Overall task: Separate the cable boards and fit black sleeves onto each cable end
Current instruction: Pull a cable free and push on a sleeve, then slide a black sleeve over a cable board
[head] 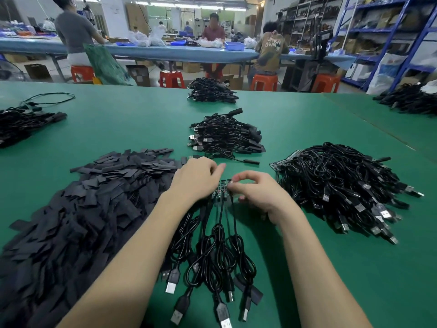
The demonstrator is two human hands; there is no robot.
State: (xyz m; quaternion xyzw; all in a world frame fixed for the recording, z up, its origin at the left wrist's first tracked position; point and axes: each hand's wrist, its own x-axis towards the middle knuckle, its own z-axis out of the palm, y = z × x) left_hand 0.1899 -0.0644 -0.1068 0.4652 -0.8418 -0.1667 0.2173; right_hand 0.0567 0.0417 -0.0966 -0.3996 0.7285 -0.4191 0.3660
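Right now both hands meet over a small strip of joined cable boards (221, 189) held just above the green table (295, 129). The left hand (196, 178) has its fingers curled over the strip's left side, gripping it, while the right hand (257, 192) pinches the right end between thumb and bent forefinger, the other fingers loosely curled beneath. How many boards the strip has is too small to tell.

From the strip a bunch of black cables (212, 252) trails back toward the person, looped and spread on the table between the two forearms, ending in USB plugs (171, 284) near the bottom edge.

To the left lies a broad heap of flat black sleeves (78, 209), reaching up to just beside the left wrist. To the right sits a big tangled pile of cables (338, 185) whose board strips show at its far-left edge. Beyond the hands, a smaller stack of cables (224, 136) rests mid-table, some ends there already covered in black. Another stack (210, 91) sits at the far edge, and more bundles (21, 124) lie at the far left and far right.

Past the table, people sit and stand at a long blue workbench (165, 53) with orange stools (171, 79) beneath, and blue shelving (390, 31) stands on the right.
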